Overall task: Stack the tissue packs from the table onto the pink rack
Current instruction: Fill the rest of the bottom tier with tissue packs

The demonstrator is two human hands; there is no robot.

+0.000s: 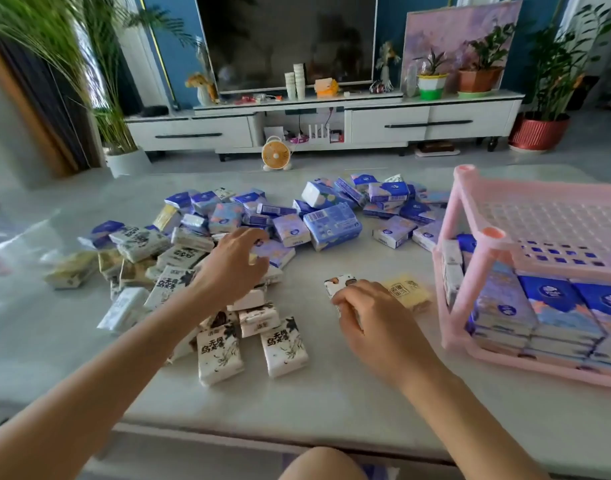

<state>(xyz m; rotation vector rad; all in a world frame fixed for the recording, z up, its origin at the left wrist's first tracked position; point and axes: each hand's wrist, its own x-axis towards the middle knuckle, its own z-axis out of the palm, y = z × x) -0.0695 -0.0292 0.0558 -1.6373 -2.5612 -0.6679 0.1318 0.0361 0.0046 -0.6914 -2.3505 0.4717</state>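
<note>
Several tissue packs lie heaped on the pale table [331, 403]: blue ones [331, 225] at the back, white ones with black print [219, 355] in front. My left hand [233, 263] reaches into the heap, fingers curled over a purple-blue pack [278, 252]. My right hand [361, 311] grips a small white pack with brown marks [337, 284]. A yellow pack [408, 292] lies just right of it. The pink rack [470, 247] stands at the right; blue packs [553, 306] are stacked on its lower shelf, its top shelf is bare.
Beyond the table stand a white TV cabinet [331, 126] with a television, cups and potted plants. A small orange fan [275, 154] sits on the floor. A tall plant [113, 116] stands at the left. My knee [321, 464] shows below the table's front edge.
</note>
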